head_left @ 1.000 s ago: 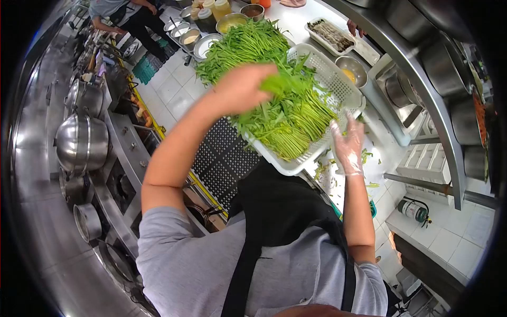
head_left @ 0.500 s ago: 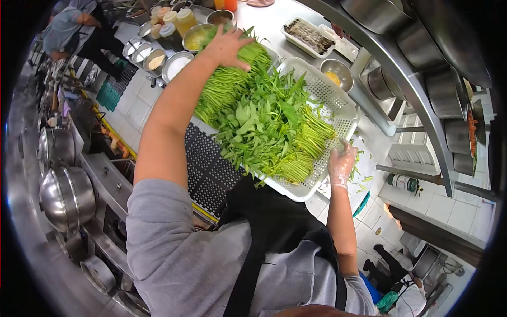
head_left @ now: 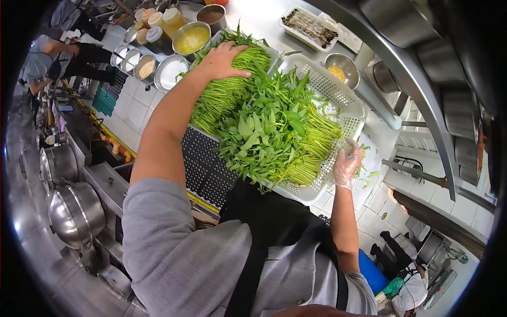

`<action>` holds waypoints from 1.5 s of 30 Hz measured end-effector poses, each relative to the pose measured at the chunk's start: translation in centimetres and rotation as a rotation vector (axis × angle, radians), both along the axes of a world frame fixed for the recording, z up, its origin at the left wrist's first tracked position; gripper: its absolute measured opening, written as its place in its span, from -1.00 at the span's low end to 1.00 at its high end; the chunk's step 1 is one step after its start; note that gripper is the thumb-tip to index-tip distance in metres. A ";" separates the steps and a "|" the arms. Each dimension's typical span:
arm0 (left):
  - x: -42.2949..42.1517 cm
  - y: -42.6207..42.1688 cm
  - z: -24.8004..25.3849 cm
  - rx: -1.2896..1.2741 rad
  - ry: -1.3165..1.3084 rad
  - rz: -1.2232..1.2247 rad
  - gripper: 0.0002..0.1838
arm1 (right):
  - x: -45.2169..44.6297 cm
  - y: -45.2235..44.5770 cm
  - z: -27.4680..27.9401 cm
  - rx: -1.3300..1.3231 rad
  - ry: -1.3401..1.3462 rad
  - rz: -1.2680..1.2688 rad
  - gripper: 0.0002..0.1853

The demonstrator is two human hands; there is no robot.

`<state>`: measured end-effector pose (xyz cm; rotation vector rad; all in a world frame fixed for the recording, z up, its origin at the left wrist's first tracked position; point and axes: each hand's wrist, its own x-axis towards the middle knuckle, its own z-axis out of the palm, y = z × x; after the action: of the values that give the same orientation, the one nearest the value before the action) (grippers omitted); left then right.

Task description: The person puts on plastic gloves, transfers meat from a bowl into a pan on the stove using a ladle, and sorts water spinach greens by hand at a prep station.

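Two white baskets stand side by side, heaped with leafy water spinach. My bare left hand (head_left: 222, 62) lies flat with fingers apart on the bundled stems (head_left: 226, 98) in the left one. In the perforated plastic basket (head_left: 346, 105) on the right, more water spinach (head_left: 274, 124) is piled, leaves to the left and cut stems to the right. A clear plastic glove covers my right hand (head_left: 347, 165), whose fingers are curled at that basket's right rim. The grip's underside is hidden.
Behind the baskets are a steel bowl of yellow liquid (head_left: 191, 39), squeeze bottles (head_left: 171, 21) and seasoning tubs (head_left: 171, 73). A tray of shrimp-like seafood (head_left: 309, 29) and a steel bowl (head_left: 342, 70) sit farther right, beneath a metal shelf (head_left: 422, 79). Other people (head_left: 409, 285) work nearby.
My left hand has settled lower and flatter on the stems, its fingers less spread. My right hand stays at the basket's rim. The whole view has shifted slightly.
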<state>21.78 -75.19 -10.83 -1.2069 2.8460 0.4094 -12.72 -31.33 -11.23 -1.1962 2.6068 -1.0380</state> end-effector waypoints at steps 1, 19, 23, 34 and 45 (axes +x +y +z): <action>0.0 0.0 0.5 -0.015 0.001 -0.010 0.27 | 0.0 0.3 -0.1 -0.012 0.010 0.014 -0.50; -17.8 -2.6 3.7 -0.140 -0.180 -0.485 -0.76 | 0.1 1.2 0.2 -0.025 -0.035 0.002 -0.52; -22.5 -2.4 -2.6 -0.253 -0.319 -0.238 -0.73 | -0.4 1.5 -1.6 -0.036 0.055 -0.032 -0.52; -21.6 -5.8 -0.2 -0.208 -0.159 -0.360 -0.76 | 0.8 1.0 0.3 -0.097 -0.043 -0.089 -0.53; 0.0 -1.8 12.4 -0.302 -0.025 0.106 -0.78 | 0.1 1.6 -1.2 -0.217 -0.011 0.001 -0.56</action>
<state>21.79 -77.04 1.57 -1.4004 2.9060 -0.0388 -12.61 -29.76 -12.43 -1.2281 2.5365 -1.3517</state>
